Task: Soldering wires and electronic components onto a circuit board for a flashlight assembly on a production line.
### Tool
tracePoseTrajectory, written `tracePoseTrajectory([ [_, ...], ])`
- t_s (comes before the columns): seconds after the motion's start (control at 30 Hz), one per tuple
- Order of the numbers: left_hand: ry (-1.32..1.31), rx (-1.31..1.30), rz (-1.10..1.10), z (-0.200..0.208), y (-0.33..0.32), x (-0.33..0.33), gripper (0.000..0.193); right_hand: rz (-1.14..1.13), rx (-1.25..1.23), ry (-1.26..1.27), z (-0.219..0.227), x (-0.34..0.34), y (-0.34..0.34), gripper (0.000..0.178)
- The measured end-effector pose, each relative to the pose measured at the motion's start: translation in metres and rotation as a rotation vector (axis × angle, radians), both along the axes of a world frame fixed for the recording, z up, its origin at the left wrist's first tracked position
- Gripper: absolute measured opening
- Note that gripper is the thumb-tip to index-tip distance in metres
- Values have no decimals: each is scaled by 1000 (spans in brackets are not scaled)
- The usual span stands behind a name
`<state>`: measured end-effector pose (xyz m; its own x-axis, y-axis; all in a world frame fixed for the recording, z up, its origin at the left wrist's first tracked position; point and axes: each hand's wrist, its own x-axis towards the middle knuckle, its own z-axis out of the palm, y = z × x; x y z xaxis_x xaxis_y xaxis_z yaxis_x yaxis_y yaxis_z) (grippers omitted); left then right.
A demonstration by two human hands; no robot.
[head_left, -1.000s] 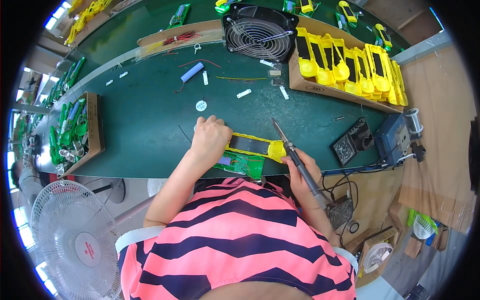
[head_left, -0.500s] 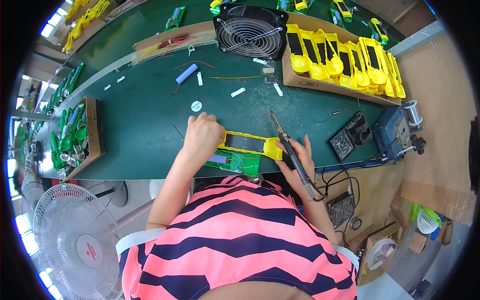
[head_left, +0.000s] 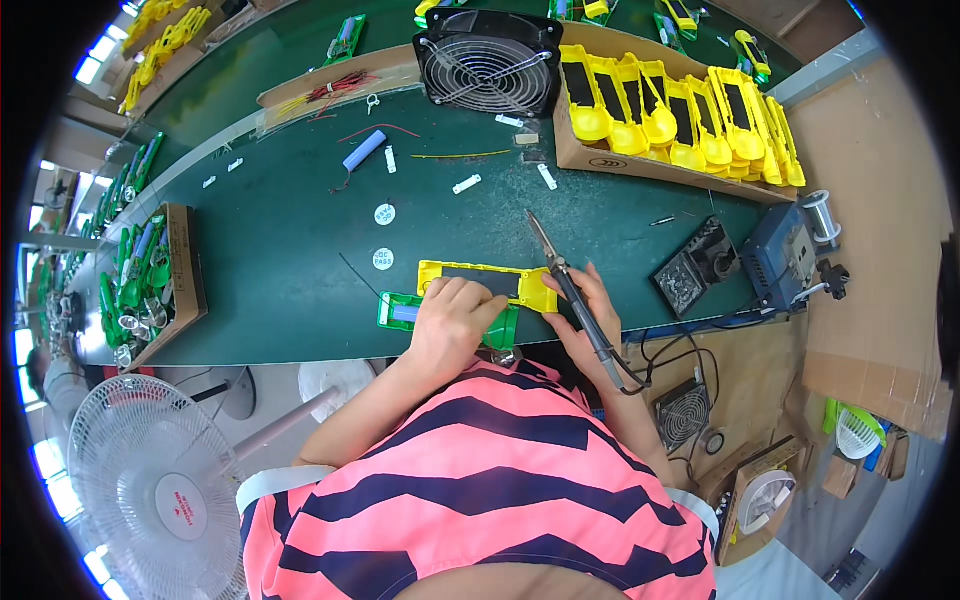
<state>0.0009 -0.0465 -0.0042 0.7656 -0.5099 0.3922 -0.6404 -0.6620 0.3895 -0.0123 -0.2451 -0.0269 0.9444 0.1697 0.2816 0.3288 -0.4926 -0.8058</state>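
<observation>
My left hand (head_left: 452, 318) rests on a yellow plastic housing (head_left: 487, 283) lying flat near the front edge of the green bench (head_left: 290, 240). A green part (head_left: 400, 311) lies against the housing on the near side, partly under that hand. My right hand (head_left: 590, 318) grips a soldering iron (head_left: 562, 274), its tip pointing up and away over the bench. The iron's cable runs down past my right forearm.
A cardboard box of yellow housings (head_left: 665, 115) stands at the back right beside a black fan (head_left: 490, 62). A soldering station (head_left: 783, 255) and sponge stand (head_left: 695, 268) sit right. A blue battery cell (head_left: 363, 151), white stickers (head_left: 383, 259) and a tray of green parts (head_left: 150, 280) lie left.
Both hands and the yellow housing have drawn closer to the bench's front edge. The soldering iron tip has lifted off the housing and now points away.
</observation>
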Motion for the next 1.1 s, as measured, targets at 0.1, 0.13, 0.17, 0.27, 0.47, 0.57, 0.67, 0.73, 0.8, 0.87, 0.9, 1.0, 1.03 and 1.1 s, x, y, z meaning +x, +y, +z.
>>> tracePoseTrajectory([
  [0.1, 44, -147, 84, -4, -4, 4, 14, 42, -24, -55, 0, 10, 5, 49],
  [0.13, 69, -162, 106, -4, -4, 7, 12, 65, -24, -58, -2, 12, 6, 49],
  [0.17, 71, -111, 120, -2, -4, 9, 7, 48, 20, -4, 1, 12, 10, 42],
  [0.27, 131, 76, 193, -3, -1, 13, 6, 135, 36, -19, 3, 18, 7, 38],
  [0.47, 275, 161, 199, -2, 2, 19, 8, 125, 91, -342, 12, 22, -18, 23],
  [0.57, 291, 177, 205, 0, 1, 20, 7, 51, 275, -64, 12, 18, -20, 13],
  [0.67, 302, 184, 205, 0, 0, 22, 7, -45, 633, 293, 5, 14, -17, 13],
  [0.73, 298, 186, 205, 0, -1, 22, 7, -65, 680, 380, 6, 16, -15, 12],
  [0.8, 299, 174, 215, 1, -1, 21, 7, -49, 675, 387, 0, 17, -14, 14],
  [0.87, 309, 180, 215, -1, 0, 22, 7, -34, 670, 393, -3, 17, -13, 16],
  [0.9, 292, 185, 222, -3, 0, 22, 5, -35, 665, 390, -4, 16, -12, 16],
  [1.0, 278, 186, 229, -4, 1, 22, 5, -40, 667, 377, -7, 15, -9, 16],
  [1.03, 281, 182, 227, -3, 1, 22, 5, -46, 673, 364, -8, 15, -8, 16],
  [1.1, 290, 180, 224, -3, 0, 22, 5, -52, 684, 359, -8, 14, -7, 16],
])
